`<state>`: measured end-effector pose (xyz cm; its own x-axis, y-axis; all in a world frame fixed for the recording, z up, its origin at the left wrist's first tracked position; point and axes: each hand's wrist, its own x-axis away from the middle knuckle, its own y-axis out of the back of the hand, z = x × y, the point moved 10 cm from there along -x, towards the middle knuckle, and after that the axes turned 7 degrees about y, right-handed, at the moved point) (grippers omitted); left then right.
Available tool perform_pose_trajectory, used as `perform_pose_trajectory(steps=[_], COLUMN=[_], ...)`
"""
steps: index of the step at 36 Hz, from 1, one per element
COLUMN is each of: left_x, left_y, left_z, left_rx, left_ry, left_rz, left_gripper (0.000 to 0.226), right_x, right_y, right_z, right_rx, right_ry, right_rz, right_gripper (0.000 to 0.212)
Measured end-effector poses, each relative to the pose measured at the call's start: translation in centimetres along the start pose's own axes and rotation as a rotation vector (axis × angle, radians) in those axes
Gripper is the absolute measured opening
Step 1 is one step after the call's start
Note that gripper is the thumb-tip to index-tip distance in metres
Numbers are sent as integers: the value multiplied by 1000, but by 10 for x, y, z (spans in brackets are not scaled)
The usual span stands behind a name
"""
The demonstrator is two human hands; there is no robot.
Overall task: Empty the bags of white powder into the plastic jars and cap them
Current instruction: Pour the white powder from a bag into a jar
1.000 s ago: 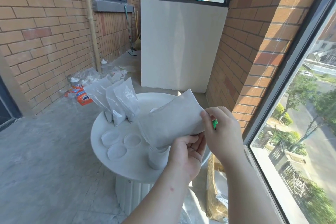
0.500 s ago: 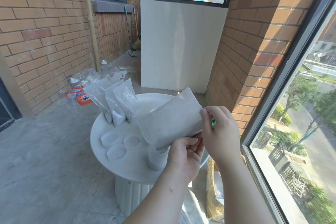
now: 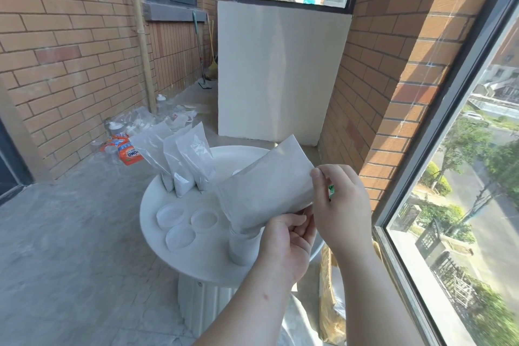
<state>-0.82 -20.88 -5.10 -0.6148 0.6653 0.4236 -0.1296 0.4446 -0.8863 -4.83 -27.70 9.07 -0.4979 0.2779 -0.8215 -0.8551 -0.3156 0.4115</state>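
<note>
I hold a bag of white powder (image 3: 266,191) tilted over a plastic jar (image 3: 242,246) near the front of the round white table (image 3: 174,264); the bag's lower corner reaches into the jar's mouth. My left hand (image 3: 286,244) pinches the bag's lower edge. My right hand (image 3: 339,205) pinches its right edge and also has a small green thing (image 3: 331,191) in its fingers. Three more bags (image 3: 182,160) stand upright at the back left of the table. Three white lids (image 3: 182,223) lie on the table's left part.
Bottles, plastic wrap and an orange packet (image 3: 127,153) litter the floor by the left brick wall. A white panel (image 3: 278,73) stands behind the table. A large window (image 3: 463,205) runs along the right, with a sack (image 3: 331,303) below it.
The bag and both hands have stayed almost still over the jar; the right hand's fingers have shifted slightly up along the bag's edge.
</note>
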Motion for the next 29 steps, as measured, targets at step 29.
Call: perform_pose_trajectory(steps=[29], left_x=[0], left_y=[4], left_z=[-3], left_rx=[1], left_ry=[-24], left_rz=[-21], left_gripper=[38], right_x=[0], right_y=[-1], right_z=[0], right_rx=[21], right_ry=[-16], right_rz=[29], right_gripper=[13])
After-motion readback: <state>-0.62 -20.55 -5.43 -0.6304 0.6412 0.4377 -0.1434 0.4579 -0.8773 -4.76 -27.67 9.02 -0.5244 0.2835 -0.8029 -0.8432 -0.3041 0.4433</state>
